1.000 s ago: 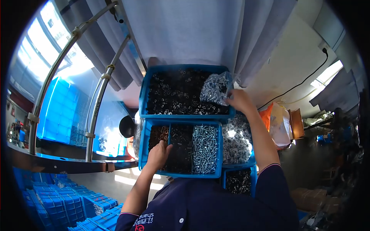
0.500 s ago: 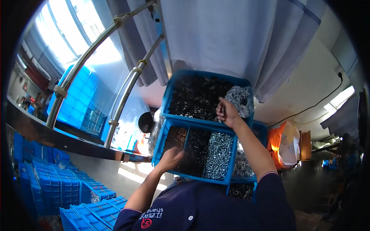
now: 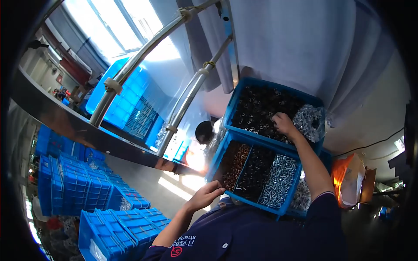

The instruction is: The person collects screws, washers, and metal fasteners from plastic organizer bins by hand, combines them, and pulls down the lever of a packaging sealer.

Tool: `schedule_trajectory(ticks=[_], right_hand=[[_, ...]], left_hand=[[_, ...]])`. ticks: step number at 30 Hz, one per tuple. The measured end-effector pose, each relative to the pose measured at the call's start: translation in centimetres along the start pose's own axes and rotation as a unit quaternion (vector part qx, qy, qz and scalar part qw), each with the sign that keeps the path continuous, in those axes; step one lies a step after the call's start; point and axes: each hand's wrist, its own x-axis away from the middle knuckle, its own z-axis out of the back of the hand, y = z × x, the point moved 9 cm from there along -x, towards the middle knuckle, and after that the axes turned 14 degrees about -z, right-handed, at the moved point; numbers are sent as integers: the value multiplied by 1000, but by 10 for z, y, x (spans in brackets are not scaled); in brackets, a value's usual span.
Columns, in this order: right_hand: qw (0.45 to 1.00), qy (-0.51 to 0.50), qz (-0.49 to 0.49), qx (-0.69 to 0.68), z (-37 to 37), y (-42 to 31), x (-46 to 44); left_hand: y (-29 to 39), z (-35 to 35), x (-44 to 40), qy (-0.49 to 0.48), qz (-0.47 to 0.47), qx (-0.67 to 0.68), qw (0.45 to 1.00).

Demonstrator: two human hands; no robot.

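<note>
My right hand (image 3: pixel 284 124) reaches into the far blue bin (image 3: pixel 275 133), its fingers curled down among small dark metal pieces (image 3: pixel 257 108) that look like nuts. Whatever they pinch is too small to make out. A clear plastic bag of silvery parts (image 3: pixel 308 122) lies just right of that hand. My left hand (image 3: pixel 207 195) is closed at the near left corner of the divided blue bin (image 3: pixel 257 205), thumb and fingers together, contents hidden. Inside that bin lie copper-coloured rings (image 3: pixel 236 163), dark small parts (image 3: pixel 257 169) and shiny silver screws (image 3: pixel 278 180), in separate compartments.
A metal tube frame (image 3: pixel 187 100) rises on the left, with a large blue crate (image 3: pixel 126 100) behind it. Stacked blue crates (image 3: pixel 87 182) stand on the floor at lower left. An orange and white sack (image 3: pixel 348 180) is at the right, and a curtain (image 3: pixel 283 48) hangs behind the bins.
The view has swung, shifting the scene rightward. My left hand has left the copper-ring compartment for the bin's near corner. My right hand has gone from beside the bag into the dark pieces.
</note>
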Motion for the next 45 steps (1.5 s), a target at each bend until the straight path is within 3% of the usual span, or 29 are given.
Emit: schedule_trajectory(ticks=[1,4,5,8,10,13,16,20,25,28,34,40,42,45], right_hand=[[966,-92,-98,-223,-13,3,32],[863,-218,-154,-429,-52,3,121],[828,-258,-166,-469,-65,15,137],[828,-210,-167,-492,-87,51,178],[849,-132,-173,-482,-98,65,204],[780,-143,-152,-590,-107,93,216],[760,-83,-188,-616,-105,98,234],[718,-163,-87,-672,-104,112,227],[691,-77,-129,-707,-102,119,235],[661,-104,-158,-726,-111,113,232],[785,-101,-161,-589,-125,53,194],[924,-110,-35,-364,-190,-49,82],[988,-35,41,-144,-216,-76,38],[974,79,189,100,-256,-112,15]], left_hand=[[0,-2,-3,-29,15,-15,999],[12,-16,-28,-64,-30,-52,996],[27,-21,-37,-93,-9,-130,987],[70,-55,-68,-204,-129,-251,937],[105,-83,-80,-244,-258,-373,857],[128,-124,-94,-309,-294,-423,799],[118,-170,-101,-344,-346,-441,754],[82,-198,-106,-367,-386,-463,709],[115,-146,-104,-259,-345,-318,844],[111,-93,-86,-176,-330,-291,880],[57,0,-16,-42,-249,-200,947],[22,56,37,68,-133,-210,966],[23,67,41,79,-149,-232,958],[6,80,44,113,-192,-306,926]])
